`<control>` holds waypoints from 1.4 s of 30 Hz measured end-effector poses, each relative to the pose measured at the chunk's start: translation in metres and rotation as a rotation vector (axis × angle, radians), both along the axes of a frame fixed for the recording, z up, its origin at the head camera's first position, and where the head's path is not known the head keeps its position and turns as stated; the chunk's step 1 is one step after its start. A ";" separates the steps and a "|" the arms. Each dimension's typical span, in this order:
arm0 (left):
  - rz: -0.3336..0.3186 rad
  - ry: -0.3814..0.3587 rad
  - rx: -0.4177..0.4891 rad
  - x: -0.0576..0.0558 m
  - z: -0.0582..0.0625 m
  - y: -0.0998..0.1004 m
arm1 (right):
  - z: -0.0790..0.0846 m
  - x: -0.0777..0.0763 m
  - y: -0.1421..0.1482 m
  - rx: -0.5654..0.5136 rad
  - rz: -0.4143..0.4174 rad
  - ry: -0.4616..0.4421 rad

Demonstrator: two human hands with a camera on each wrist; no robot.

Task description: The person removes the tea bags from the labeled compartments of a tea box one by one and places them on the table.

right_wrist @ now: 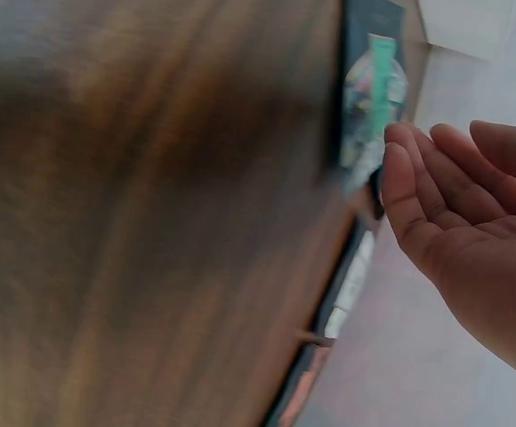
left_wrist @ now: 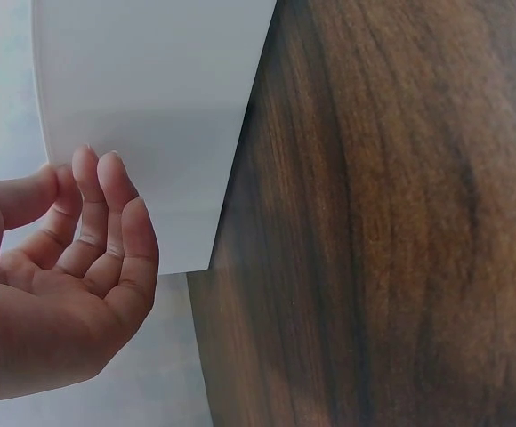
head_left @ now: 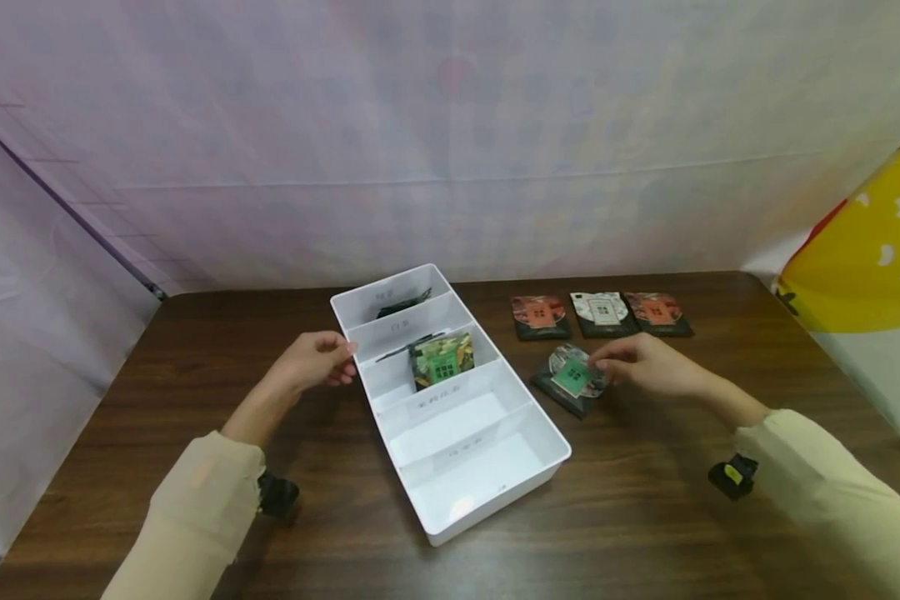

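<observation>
A white divided tray [head_left: 506, 502] stands at an angle mid-table. My left hand [head_left: 315, 360] pinches its left rim; in the left wrist view the thumb and index finger [left_wrist: 65, 209] meet at the tray's edge. On the right, a dark sachet with a green label [head_left: 572, 377] lies flat on the table. My right hand [head_left: 645, 364] is over its right edge, fingers gently bent; whether they touch it I cannot tell. A green-and-yellow sachet [head_left: 442, 360] leans in a middle compartment. Dark sachets [head_left: 407, 307] stand on edge in the far compartments.
Behind the green-labelled sachet lie a red-labelled sachet [head_left: 540, 317], a white-labelled one [head_left: 602, 313] and another red one [head_left: 658, 313] in a row. A pale curtain [head_left: 450, 167] hangs along the back of the brown wooden table [head_left: 645, 533]. The tray's dividers carry faint writing.
</observation>
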State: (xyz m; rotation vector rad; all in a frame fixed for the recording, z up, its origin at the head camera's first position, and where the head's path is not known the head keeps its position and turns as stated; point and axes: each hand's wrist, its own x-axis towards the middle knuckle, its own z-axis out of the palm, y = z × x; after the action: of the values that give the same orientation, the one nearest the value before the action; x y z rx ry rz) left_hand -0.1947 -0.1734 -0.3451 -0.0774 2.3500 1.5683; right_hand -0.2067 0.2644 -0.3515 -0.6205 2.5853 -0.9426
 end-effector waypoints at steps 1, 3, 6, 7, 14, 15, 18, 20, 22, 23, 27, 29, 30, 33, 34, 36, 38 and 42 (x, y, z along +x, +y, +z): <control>0.000 0.001 0.002 0.000 0.000 0.000 | -0.003 0.001 0.000 -0.003 0.004 -0.005; -0.002 0.003 0.006 0.001 0.000 0.001 | -0.008 0.002 0.000 -0.014 0.003 -0.026; -0.003 0.005 0.004 0.001 0.000 0.001 | -0.012 0.002 0.000 -0.028 -0.007 -0.046; -0.003 0.004 0.002 0.001 0.000 0.001 | -0.012 0.001 0.001 -0.026 -0.012 -0.047; -0.004 -0.001 -0.006 0.001 -0.001 0.001 | -0.015 -0.006 0.000 0.008 -0.027 -0.033; -0.006 -0.002 -0.005 0.001 -0.001 0.001 | -0.015 -0.007 0.000 0.016 -0.024 -0.026; -0.004 -0.003 -0.005 0.001 -0.002 0.001 | -0.014 -0.010 -0.002 0.037 -0.017 -0.007; -0.004 -0.003 -0.008 0.001 -0.002 0.001 | -0.014 -0.012 -0.004 0.047 -0.013 0.002; -0.002 -0.002 -0.009 0.001 -0.001 0.001 | -0.015 -0.014 -0.006 0.042 -0.006 0.007; -0.003 -0.001 -0.010 0.001 -0.001 0.001 | -0.015 -0.015 -0.006 0.039 -0.004 0.006; -0.004 -0.001 -0.004 0.001 -0.001 0.001 | -0.016 -0.018 -0.010 0.016 0.004 0.003; -0.003 0.001 -0.003 0.001 -0.002 0.001 | -0.017 -0.019 -0.013 0.011 0.003 0.002; -0.001 0.001 -0.001 0.001 -0.002 0.001 | -0.017 -0.020 -0.013 0.011 0.002 0.005; 0.000 0.003 -0.004 0.001 -0.001 0.000 | -0.018 -0.022 -0.016 0.016 -0.008 0.009; 0.002 0.002 -0.008 0.001 -0.001 0.000 | -0.019 -0.023 -0.017 0.018 -0.013 0.008; 0.004 0.000 -0.012 0.001 0.000 0.000 | -0.020 -0.024 -0.018 0.016 -0.025 0.005; 0.000 0.003 -0.016 0.001 0.000 0.000 | -0.020 -0.025 -0.019 0.010 -0.033 0.002; -0.005 0.007 -0.018 0.000 0.000 0.000 | -0.020 -0.027 -0.021 0.016 -0.035 0.021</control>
State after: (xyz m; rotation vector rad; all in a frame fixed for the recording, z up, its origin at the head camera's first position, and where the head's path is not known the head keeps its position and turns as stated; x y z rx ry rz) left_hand -0.1945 -0.1738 -0.3454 -0.0706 2.3681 1.5475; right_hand -0.2336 0.2437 -0.3713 -0.5864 2.6280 -0.9295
